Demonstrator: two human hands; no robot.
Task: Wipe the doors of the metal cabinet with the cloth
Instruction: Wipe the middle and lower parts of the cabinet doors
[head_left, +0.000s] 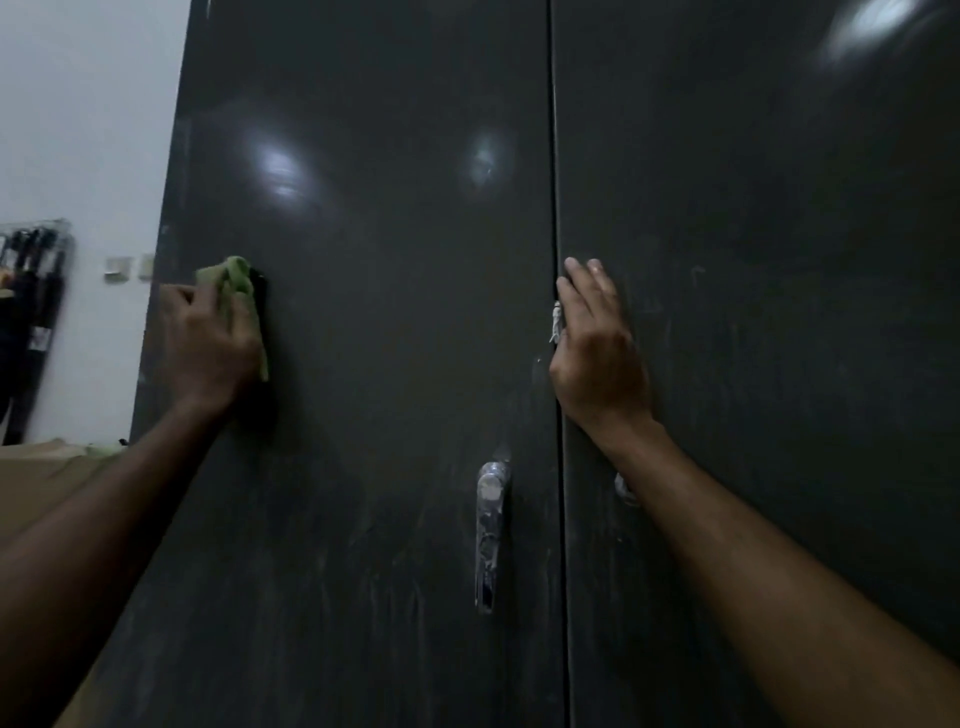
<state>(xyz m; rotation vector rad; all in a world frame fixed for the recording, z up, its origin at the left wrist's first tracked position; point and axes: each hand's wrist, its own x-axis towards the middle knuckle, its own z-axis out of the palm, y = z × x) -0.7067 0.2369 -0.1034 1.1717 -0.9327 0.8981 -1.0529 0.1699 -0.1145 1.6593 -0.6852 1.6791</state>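
A dark grey metal cabinet fills the view, with a left door (374, 312) and a right door (779, 312) split by a vertical seam. My left hand (208, 343) presses a green cloth (236, 283) against the left door close to its left edge. My right hand (597, 348) lies flat on the right door just beside the seam, fingers pointing up, holding nothing. A chrome handle (488, 530) hangs on the left door below and between my hands. Pale streaks mark the lower part of the left door.
A white wall (88, 130) stands left of the cabinet with a small switch plate (117, 267). Dark items hang on a rack (31, 312) at the far left. A beige surface (47, 467) lies low on the left. A second handle (623, 488) shows behind my right forearm.
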